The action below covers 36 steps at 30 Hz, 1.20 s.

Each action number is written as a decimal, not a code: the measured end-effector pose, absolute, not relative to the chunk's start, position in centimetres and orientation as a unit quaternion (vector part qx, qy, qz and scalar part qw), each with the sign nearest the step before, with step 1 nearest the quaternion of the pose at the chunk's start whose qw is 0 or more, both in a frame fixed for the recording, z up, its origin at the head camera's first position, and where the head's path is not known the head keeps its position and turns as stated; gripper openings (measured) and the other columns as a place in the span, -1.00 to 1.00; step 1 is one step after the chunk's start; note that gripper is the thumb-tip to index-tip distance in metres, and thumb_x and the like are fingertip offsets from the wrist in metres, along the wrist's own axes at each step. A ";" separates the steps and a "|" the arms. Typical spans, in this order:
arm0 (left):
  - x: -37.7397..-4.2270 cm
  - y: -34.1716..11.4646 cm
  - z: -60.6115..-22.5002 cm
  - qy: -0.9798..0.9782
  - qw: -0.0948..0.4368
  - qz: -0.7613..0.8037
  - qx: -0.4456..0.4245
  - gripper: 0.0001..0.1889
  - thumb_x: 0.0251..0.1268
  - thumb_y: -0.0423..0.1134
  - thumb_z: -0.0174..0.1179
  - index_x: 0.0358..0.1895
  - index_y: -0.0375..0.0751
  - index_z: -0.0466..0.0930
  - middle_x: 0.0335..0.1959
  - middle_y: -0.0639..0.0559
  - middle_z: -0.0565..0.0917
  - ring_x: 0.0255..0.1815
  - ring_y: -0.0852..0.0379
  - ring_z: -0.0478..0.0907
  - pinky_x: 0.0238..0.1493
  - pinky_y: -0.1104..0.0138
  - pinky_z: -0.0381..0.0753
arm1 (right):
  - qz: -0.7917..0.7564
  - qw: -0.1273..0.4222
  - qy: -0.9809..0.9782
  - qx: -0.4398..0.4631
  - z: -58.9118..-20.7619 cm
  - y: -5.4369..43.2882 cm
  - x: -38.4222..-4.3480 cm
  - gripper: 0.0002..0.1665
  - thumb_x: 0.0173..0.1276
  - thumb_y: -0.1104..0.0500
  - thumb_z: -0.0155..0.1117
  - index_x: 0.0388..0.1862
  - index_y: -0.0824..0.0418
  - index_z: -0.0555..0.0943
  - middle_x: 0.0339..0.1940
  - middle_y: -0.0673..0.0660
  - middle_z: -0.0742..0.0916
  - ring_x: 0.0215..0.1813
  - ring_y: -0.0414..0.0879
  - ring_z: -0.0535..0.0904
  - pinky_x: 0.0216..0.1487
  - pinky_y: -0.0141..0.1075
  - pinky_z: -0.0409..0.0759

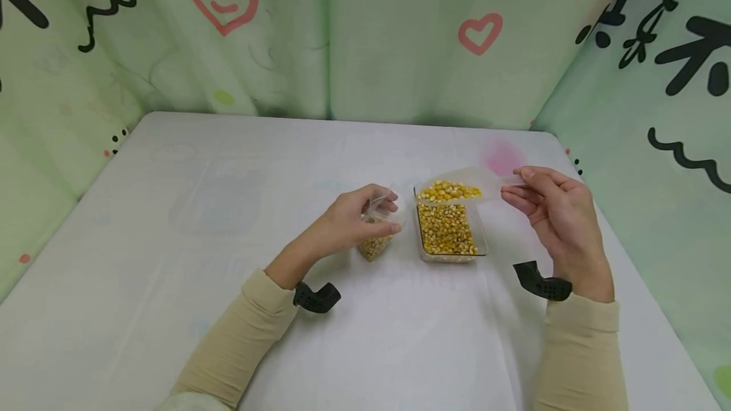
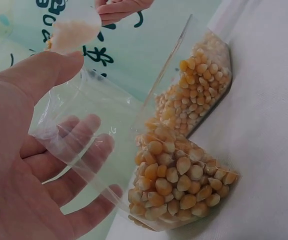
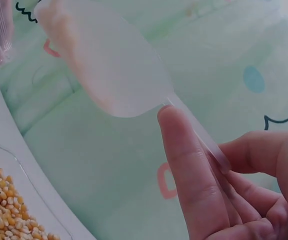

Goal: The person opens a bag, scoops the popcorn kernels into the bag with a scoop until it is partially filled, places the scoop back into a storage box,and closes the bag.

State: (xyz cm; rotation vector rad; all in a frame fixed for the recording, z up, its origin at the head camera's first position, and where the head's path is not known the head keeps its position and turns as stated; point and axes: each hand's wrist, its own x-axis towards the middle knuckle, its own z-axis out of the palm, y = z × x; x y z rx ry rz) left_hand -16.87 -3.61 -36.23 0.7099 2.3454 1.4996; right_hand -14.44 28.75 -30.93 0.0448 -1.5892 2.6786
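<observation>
In the head view, the left hand [image 1: 353, 217] is at the centre of the frame, thumb and fingers apart and curved around the top of a clear plastic bag [image 1: 374, 248] with corn kernels in its bottom. Just right of it stands a clear box [image 1: 481, 238] holding yellow corn [image 1: 447, 228]. The right hand [image 1: 559, 211], right of centre, pinches the handle of a whitish scoop [image 1: 478, 177]; the scoop, loaded with kernels, is over the upper part of the box. Box and bag are on a white table [image 1: 143, 309], with a green curtain [image 1: 394, 49] across the top of the frame.

In the left wrist view, the thumb is at upper left and the spread fingers at lower left, with the bag's clear upper part between them. The bag's corn bulges at lower centre, the box behind it at upper right. The scoop shows at upper left.

In the right wrist view, the scoop's blade fills the upper centre, its handle running down between thumb and fingers at lower right. Boxed corn lies at lower left; part of the bag is at upper left.
</observation>
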 end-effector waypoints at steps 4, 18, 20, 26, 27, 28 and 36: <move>-16.7 -3.5 -36.3 0.809 0.133 0.516 0.249 -0.48 0.23 -0.06 0.38 0.23 -0.07 0.48 0.12 -0.03 0.67 0.15 0.16 0.56 0.22 0.16 0.53 | 0.859 0.017 -0.512 0.020 -30.6 28.2 -14.2 -0.80 0.39 0.35 0.24 -0.09 0.47 0.67 -0.24 0.23 0.79 -0.26 0.03 0.80 -0.13 -0.21 0.71; -16.5 -3.5 -35.9 0.816 0.119 0.504 0.257 -0.47 0.23 -0.07 0.38 0.23 -0.12 0.48 0.11 -0.03 0.67 0.13 0.15 0.56 0.16 0.19 0.56 | 0.803 0.073 -0.590 0.050 -29.9 25.9 -13.9 -0.77 0.34 0.33 0.30 -0.10 0.47 0.66 -0.22 0.19 0.75 -0.30 0.03 0.80 -0.18 -0.17 0.71; -16.5 -3.5 -35.9 0.820 0.115 0.498 0.257 -0.48 0.23 -0.06 0.38 0.22 -0.10 0.48 0.10 0.00 0.67 0.10 0.15 0.55 0.13 0.19 0.56 | 0.795 0.082 -0.598 0.052 -29.8 25.7 -13.8 -0.77 0.33 0.32 0.31 -0.10 0.47 0.66 -0.22 0.20 0.75 -0.29 0.03 0.80 -0.19 -0.17 0.70; -16.6 -3.5 -35.9 0.828 0.104 0.488 0.258 -0.48 0.24 -0.04 0.38 0.23 -0.06 0.49 0.10 0.09 0.64 0.05 0.14 0.51 0.08 0.21 0.54 | 0.768 0.099 -0.632 0.043 -29.3 25.3 -13.4 -0.71 0.31 0.27 0.36 -0.08 0.46 0.65 -0.20 0.20 0.76 -0.27 0.01 0.80 -0.19 -0.17 0.71; -16.6 -3.5 -35.9 0.827 0.104 0.489 0.258 -0.48 0.24 -0.04 0.38 0.22 -0.07 0.48 0.09 0.07 0.65 0.03 0.13 0.51 0.06 0.21 0.54 | 0.763 0.102 -0.637 0.042 -29.3 25.3 -13.3 -0.70 0.31 0.26 0.36 -0.08 0.46 0.65 -0.21 0.20 0.77 -0.27 0.01 0.80 -0.19 -0.17 0.71; -16.6 -3.5 -35.8 0.827 0.104 0.489 0.257 -0.48 0.24 -0.04 0.38 0.22 -0.07 0.49 0.09 0.07 0.64 0.02 0.12 0.50 0.04 0.21 0.54 | 0.759 0.104 -0.641 0.042 -29.2 25.2 -13.3 -0.70 0.31 0.26 0.37 -0.08 0.47 0.64 -0.21 0.20 0.77 -0.28 0.01 0.80 -0.19 -0.17 0.71; -16.6 -3.6 -35.7 0.829 0.112 0.489 0.248 -0.47 0.22 -0.01 0.38 0.22 -0.02 0.48 0.09 0.08 0.62 -0.02 0.11 0.49 -0.03 0.24 0.53 | 0.739 0.108 -0.663 0.055 -29.0 24.8 -13.1 -0.65 0.32 0.24 0.35 -0.05 0.51 0.60 -0.26 0.20 0.79 -0.30 0.01 0.81 -0.18 -0.17 0.68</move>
